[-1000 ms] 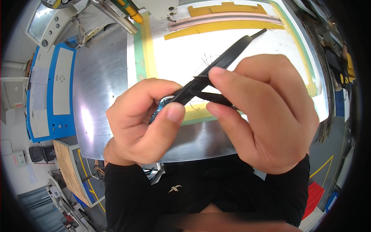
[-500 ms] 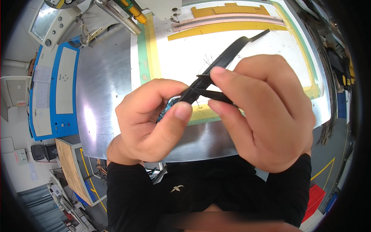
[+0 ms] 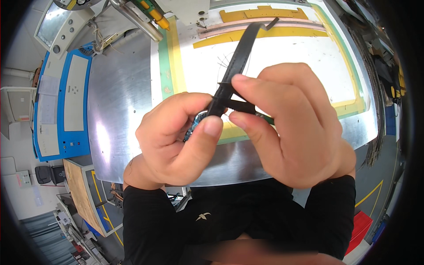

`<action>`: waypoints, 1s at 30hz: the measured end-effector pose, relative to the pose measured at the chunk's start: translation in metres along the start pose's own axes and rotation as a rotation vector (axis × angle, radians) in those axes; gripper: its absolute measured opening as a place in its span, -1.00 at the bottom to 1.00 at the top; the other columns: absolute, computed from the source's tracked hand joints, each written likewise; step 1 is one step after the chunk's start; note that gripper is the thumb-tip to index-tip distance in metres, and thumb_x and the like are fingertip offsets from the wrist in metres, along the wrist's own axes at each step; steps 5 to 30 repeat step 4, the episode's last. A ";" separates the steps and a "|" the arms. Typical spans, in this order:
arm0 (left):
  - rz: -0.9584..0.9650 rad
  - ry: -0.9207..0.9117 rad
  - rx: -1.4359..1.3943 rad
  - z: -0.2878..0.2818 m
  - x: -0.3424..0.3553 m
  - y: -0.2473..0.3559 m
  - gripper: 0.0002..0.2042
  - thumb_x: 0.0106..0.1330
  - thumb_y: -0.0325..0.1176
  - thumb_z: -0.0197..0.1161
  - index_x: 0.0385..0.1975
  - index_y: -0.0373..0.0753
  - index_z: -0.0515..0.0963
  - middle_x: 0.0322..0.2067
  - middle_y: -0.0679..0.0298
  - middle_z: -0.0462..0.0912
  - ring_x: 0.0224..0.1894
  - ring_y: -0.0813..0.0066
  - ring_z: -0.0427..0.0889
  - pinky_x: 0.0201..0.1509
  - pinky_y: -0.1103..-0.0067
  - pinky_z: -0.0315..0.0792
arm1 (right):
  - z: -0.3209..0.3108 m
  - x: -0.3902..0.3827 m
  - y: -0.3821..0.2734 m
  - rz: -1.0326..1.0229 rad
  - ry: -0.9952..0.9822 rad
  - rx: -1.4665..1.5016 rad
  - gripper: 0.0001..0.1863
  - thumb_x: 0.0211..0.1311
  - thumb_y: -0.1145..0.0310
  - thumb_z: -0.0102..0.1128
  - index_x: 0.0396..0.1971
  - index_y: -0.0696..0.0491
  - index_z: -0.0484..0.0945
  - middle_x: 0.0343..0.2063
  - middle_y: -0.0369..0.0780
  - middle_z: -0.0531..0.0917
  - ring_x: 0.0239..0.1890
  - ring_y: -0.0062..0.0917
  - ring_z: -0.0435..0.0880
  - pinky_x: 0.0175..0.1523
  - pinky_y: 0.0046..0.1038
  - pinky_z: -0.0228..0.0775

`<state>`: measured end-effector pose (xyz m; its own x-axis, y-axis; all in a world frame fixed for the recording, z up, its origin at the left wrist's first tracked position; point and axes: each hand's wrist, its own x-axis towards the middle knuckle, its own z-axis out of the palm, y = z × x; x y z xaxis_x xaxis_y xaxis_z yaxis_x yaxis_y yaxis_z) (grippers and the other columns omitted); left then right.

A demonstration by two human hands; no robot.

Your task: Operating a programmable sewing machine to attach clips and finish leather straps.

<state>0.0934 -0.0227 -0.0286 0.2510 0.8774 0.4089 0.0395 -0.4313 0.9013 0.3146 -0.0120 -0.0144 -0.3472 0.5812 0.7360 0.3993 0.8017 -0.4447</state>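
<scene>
My left hand [image 3: 174,141] pinches the lower end of a narrow black stitched strap [image 3: 241,55] between thumb and fingers. The strap runs up and away, bending at its far tip, and thin loose threads stick out from its side. A shiny blue, patterned item [image 3: 193,126] shows partly behind my left thumb; its kind is hidden. In my right hand [image 3: 302,123] is a pair of black thread snips [image 3: 242,106], gripped with thumb and forefinger. Their two pointed blades are apart, lying across the strap just above my left fingertips.
Below the hands lies a metal worktable [image 3: 119,88] with a white board [image 3: 291,57] edged in green and yellow tape. Mustard-coloured template strips [image 3: 260,35] rest at its far side. A blue-framed machine panel [image 3: 73,101] stands left; a tool with a yellow tip [image 3: 162,23] hangs at upper left.
The strap has swung more upright, its far tip moving left and up. My right hand and the snips have shifted slightly left. My left hand still grips the strap.
</scene>
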 end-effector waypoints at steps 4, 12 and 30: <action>0.038 0.025 0.067 0.000 0.001 0.000 -0.82 0.43 -0.52 0.35 -0.05 -0.45 0.66 -0.29 0.23 0.73 -0.36 0.62 0.60 -0.29 0.66 0.45 | -0.001 -0.001 0.003 0.001 -0.037 0.020 -0.53 0.06 0.69 0.53 0.03 0.27 0.65 -0.22 -0.02 0.69 -0.31 -0.30 0.67 -0.27 -0.42 0.54; 0.038 0.025 0.067 0.000 0.001 0.000 -0.82 0.43 -0.52 0.35 -0.05 -0.45 0.66 -0.29 0.23 0.73 -0.36 0.62 0.60 -0.29 0.66 0.45 | -0.001 -0.001 0.003 0.001 -0.037 0.020 -0.53 0.06 0.69 0.53 0.03 0.27 0.65 -0.22 -0.02 0.69 -0.31 -0.30 0.67 -0.27 -0.42 0.54; 0.038 0.025 0.067 0.000 0.001 0.000 -0.82 0.43 -0.52 0.35 -0.05 -0.45 0.66 -0.29 0.23 0.73 -0.36 0.62 0.60 -0.29 0.66 0.45 | -0.001 -0.001 0.003 0.001 -0.037 0.020 -0.53 0.06 0.69 0.53 0.03 0.27 0.65 -0.22 -0.02 0.69 -0.31 -0.30 0.67 -0.27 -0.42 0.54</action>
